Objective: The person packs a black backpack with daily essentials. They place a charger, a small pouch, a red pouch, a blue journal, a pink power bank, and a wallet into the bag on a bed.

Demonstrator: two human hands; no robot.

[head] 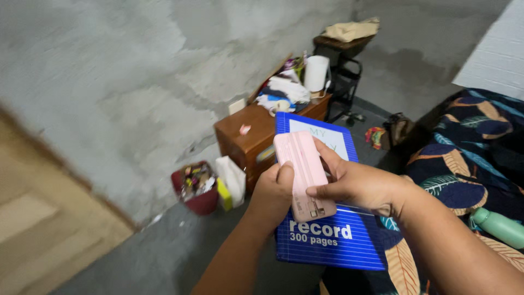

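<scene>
Both hands held a slim pink case (304,173) up in front of the person, above a blue notebook (327,229) that lay beneath the hands. The left hand (273,194) was closed around the case's lower left edge, its thumb pressed over the front face. The right hand (355,186) gripped the case from the other side, with fingers curled behind it and the thumb laid across the lower front near the small ports at its bottom end. The case was tilted, its top leaning away to the left. The notebook rested partly on a dark bedcover (469,158) printed with blue, orange and white leaves, and a pale green bottle (499,226) lay on that cover at the right. Farther back, a brown wooden cabinet (248,136) stood against a grey concrete wall (109,82), with clothes and a white roll (316,72) piled on its top. A red bin (196,188) full of rubbish sat on the floor just beside the cabinet, with a white bag (232,177) between them. A dark stool (344,60) with a tan cloth on it stood in the corner.
</scene>
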